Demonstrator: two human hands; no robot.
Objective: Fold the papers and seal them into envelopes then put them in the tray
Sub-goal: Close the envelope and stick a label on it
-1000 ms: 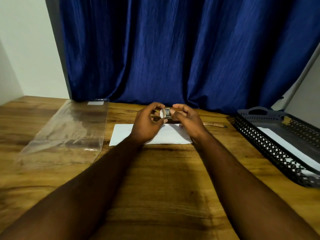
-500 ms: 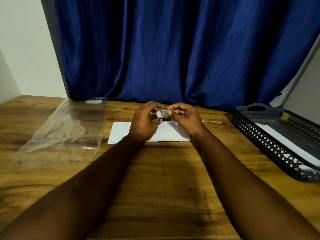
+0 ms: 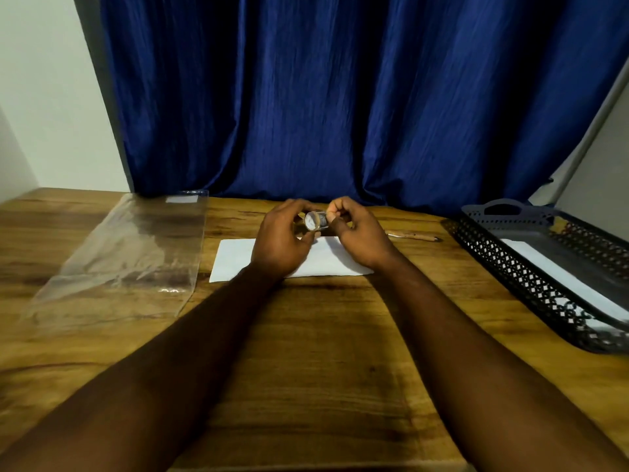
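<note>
The left hand (image 3: 282,240) and right hand (image 3: 360,236) pinch a small tape roll (image 3: 316,220) with curled fingers; the black lattice tray (image 3: 503,264) holds a white sheet (image 3: 561,281).

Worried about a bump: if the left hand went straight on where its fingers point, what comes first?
The tape roll the left hand grips, then probably the right hand pinching its far side; depth is unclear.

A wooden table (image 3: 306,335) with brown grain spreads under and around the left hand (image 3: 282,243) and right hand (image 3: 360,240). Beyond them a dark blue curtain (image 3: 340,97) hangs in folds down to the table's far edge. A pale wall (image 3: 44,97) stands far left of the left hand; a grey panel (image 3: 606,158) rises far right of the right hand.
</note>
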